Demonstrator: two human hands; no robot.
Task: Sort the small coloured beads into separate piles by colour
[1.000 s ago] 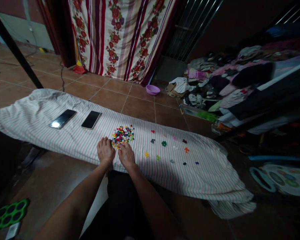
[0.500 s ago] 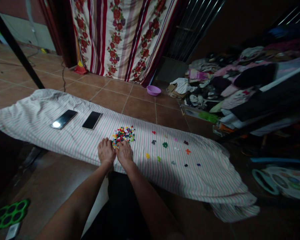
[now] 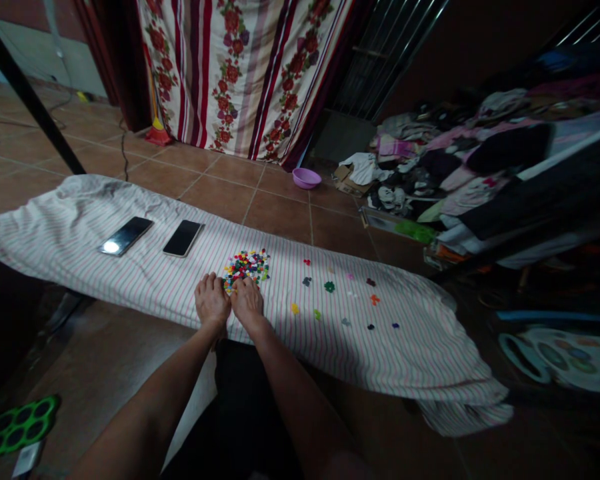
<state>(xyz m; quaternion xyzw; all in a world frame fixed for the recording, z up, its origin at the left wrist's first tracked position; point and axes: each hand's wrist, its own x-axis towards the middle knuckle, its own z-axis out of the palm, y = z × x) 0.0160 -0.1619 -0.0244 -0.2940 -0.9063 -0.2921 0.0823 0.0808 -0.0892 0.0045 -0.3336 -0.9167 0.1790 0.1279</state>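
Note:
A heap of small coloured pieces (image 3: 247,264) lies on a striped cloth (image 3: 145,280) spread over a long surface. My left hand (image 3: 211,300) and my right hand (image 3: 247,300) rest side by side on the cloth at the heap's near edge, fingertips touching the pieces. Both hands have curled fingers; what they pinch is hidden from view. Small separate groups of pieces lie to the right: a green one (image 3: 329,287), an orange one (image 3: 374,299), a yellow one (image 3: 295,309).
Two dark phones (image 3: 125,236) (image 3: 183,238) lie on the cloth to the left. A floral curtain (image 3: 245,73) hangs behind, a purple bowl (image 3: 306,178) sits on the tiled floor, and piled clothes (image 3: 460,160) fill the right. A green tray (image 3: 15,430) lies bottom left.
My right hand has slid left, closing the gap to my left hand at the heap's near edge. The view shifted slightly.

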